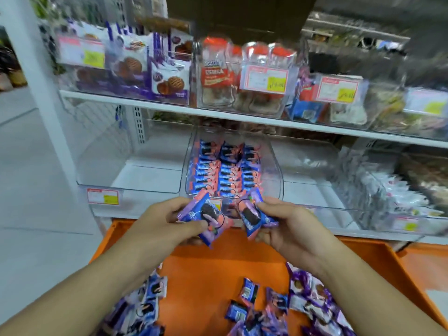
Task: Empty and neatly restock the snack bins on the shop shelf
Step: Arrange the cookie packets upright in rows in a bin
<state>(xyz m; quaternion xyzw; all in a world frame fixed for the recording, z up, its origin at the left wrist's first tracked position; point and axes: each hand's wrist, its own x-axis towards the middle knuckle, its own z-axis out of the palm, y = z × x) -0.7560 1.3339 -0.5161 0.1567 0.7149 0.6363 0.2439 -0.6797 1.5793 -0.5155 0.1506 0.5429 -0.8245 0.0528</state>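
Note:
My left hand (pixel 161 223) holds a small stack of blue-and-pink cookie packets (pixel 206 218) just in front of the shelf. Close beside it, my right hand (pixel 283 224) grips another such packet (pixel 252 215). Right behind both hands stands a clear plastic bin (pixel 275 166) on the lower shelf, with the same packets (pixel 228 170) lined up inside in three neat rows. Below my arms an orange tray (pixel 218 270) carries several loose packets (pixel 257 304) of the same kind scattered over its near part.
A clear bin (pixel 101 166) left of the filled one holds nothing. Another clear bin (pixel 308 166) on the right also looks bare. Further right are bins of silvery packets (pixel 392 190). The upper shelf (pixel 145 103) carries bins of purple cookie packs and jars. Purple packs (pixel 312 297) lie on the tray's right.

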